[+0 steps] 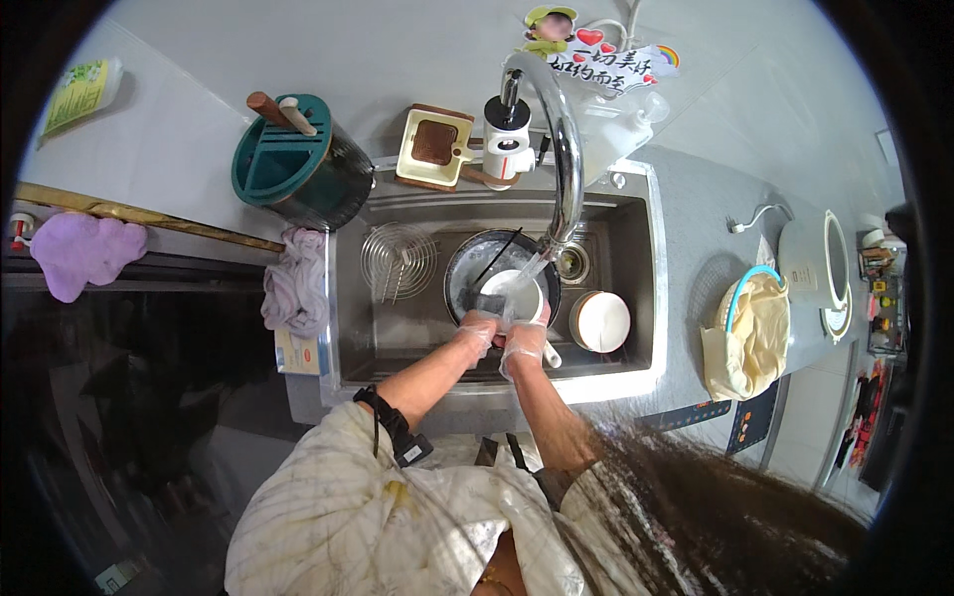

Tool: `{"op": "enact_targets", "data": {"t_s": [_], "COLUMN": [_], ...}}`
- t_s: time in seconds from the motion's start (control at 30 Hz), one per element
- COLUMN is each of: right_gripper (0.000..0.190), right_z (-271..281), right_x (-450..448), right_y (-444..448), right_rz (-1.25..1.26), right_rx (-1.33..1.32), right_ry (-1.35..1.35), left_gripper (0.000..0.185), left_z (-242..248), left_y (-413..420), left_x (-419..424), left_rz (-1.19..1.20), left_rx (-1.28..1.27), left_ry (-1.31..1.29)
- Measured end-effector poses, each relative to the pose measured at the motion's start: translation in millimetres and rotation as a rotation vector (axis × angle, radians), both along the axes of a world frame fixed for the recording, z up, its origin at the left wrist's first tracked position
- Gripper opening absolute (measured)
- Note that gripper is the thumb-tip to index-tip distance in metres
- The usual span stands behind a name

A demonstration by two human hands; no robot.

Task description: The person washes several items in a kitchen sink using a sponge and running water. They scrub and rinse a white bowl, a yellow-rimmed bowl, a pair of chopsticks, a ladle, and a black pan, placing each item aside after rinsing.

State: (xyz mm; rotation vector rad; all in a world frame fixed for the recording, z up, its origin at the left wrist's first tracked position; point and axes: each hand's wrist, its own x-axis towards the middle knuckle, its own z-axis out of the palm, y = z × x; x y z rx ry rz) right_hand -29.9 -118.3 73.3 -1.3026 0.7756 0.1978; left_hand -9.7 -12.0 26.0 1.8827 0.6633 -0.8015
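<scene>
Over the metal sink [462, 354], my right hand [528, 337] holds a white bowl [525, 294] by its rim under water running from the chrome faucet [570, 149]. My left hand [478, 332], at the bowl's left side, has a dark scrubbing pad [490, 304] at its fingertips. Both hands wear clear plastic gloves. Beneath the bowl lies a round dark pan [466, 261] with suds or water in it. A white spoon handle [552, 355] sticks out just below my right hand. White stacked bowls [602, 322] stand at the right of the basin.
A coiled wire rack [399, 262] lies in the basin's left part; a drain [572, 264] is at the right. Behind the sink stand a green utensil holder [298, 167] and a cream-brown caddy [436, 147]. Rags [297, 283] lie left, a cloth-lined basket [754, 331] right.
</scene>
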Motion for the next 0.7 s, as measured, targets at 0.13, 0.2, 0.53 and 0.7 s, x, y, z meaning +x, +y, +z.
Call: {"op": "enact_targets", "data": {"t_s": [0.13, 0.2, 0.53, 0.7], "right_gripper": [0.072, 0.071, 0.071, 0.074], "right_z": [-1.2, -0.8, -13.4, -8.7], "right_x": [-1.1, 0.4, -7.7, -0.5], "right_y": [-2.9, -4.1, 2.4, -2.4], "right_rz": [0.124, 0.115, -0.030, -0.035], "right_rx": [-0.062, -0.038, -0.011, -0.016], "right_ry": [0.186, 0.212, 0.154, 0.115], "left_gripper": [0.037, 0.052, 0.034, 0.026], "left_z": [-9.7, -13.0, -32.4, -48.5], "left_y": [4.3, 6.6, -1.4, -7.5], "left_x": [10.1, 14.2, 11.7, 11.8], "left_rz": [-0.251, -0.380, -0.265, -0.398], "left_rx": [0.222, 0.236, 0.260, 0.074], "left_ry": [-0.137, -0.275, -0.175, -0.103]}}
